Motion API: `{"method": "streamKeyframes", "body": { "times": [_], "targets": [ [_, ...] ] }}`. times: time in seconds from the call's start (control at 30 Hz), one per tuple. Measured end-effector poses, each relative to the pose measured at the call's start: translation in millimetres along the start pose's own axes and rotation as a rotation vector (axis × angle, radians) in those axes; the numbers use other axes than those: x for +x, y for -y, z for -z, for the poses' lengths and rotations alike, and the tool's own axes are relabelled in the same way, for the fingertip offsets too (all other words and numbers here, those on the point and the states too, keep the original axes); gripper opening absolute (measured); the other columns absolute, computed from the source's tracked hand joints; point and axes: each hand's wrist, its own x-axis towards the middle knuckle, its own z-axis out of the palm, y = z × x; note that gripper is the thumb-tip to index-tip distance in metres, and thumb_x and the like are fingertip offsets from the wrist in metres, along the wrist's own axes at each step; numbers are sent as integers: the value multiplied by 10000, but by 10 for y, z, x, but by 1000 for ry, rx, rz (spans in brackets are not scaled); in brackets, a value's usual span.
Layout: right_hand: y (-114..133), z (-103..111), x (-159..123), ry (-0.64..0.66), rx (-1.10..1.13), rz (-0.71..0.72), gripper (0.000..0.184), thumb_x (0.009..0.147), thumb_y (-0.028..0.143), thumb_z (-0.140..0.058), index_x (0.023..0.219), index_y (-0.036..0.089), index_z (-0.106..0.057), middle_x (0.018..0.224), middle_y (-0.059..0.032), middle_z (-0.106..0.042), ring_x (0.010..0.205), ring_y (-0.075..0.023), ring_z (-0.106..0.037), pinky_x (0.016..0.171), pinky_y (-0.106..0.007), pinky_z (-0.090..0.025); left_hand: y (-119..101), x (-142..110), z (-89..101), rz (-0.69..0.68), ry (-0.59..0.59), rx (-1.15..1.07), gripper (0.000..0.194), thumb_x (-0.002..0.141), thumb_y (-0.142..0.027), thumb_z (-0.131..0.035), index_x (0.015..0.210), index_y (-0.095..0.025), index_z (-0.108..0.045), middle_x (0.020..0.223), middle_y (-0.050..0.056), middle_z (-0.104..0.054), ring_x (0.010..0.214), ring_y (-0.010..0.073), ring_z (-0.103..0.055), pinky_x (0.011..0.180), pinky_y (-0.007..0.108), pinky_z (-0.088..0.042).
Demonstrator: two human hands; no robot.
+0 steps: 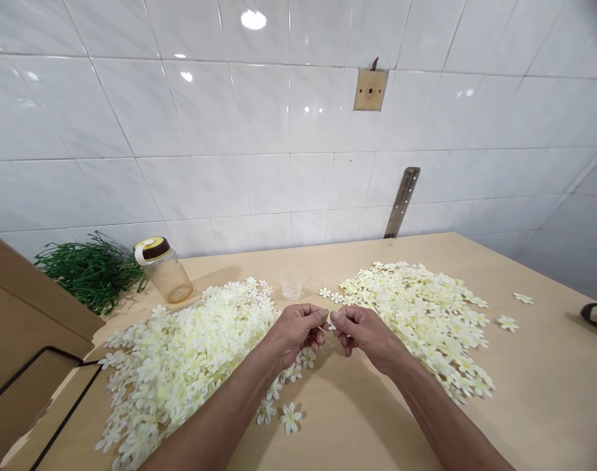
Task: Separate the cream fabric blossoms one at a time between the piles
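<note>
My left hand and my right hand meet above the table's middle, fingertips pinched close together. Between them is a small white artificial flower, mostly covered by the fingers and thumbs. Beside my left forearm spreads a big heap of cream-white artificial flowers. Another heap of pale yellow-white flowers lies past my right hand. A single loose flower rests on the table below my left wrist. Just beyond the hands stands a small clear plastic cup; its contents cannot be made out.
A clear bottle with a brown and yellow lid stands at the back left, near green artificial foliage. A cardboard box borders the left side. Behind the wooden table rises a tiled wall with a metal bracket.
</note>
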Motion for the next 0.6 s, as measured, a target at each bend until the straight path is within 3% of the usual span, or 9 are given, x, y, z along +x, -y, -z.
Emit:
{"method": "streamKeyframes", "body": {
  "times": [0.23,0.43,0.6],
  "targets": [
    [-22,13,17,-12,-9,3,480,726,612,-692,655,147,-596,589,0,-575,491,-98,-508,446,-228,-419,39,15,41,5,66,-38,416,660,-448,-793,849,-123,-616,686,18,-615,475,68,-529,435,187,-391],
    [-6,43,14,18,30,-5,452,737,581,-704,654,148,-606,576,5,-548,500,-96,-493,467,-227,-413,30,29,47,-27,-23,-61,361,658,-401,-801,784,-130,-599,673,-5,-596,449,53,-509,427,186,-375],
    [15,109,13,47,156,28,369,778,509,-708,743,150,-633,683,-12,-566,569,-91,-481,500,-213,-421,-15,35,55,-19,-104,-104,342,660,-367,-796,793,-130,-588,748,18,-634,447,50,-524,419,189,-367]
  ]
}}
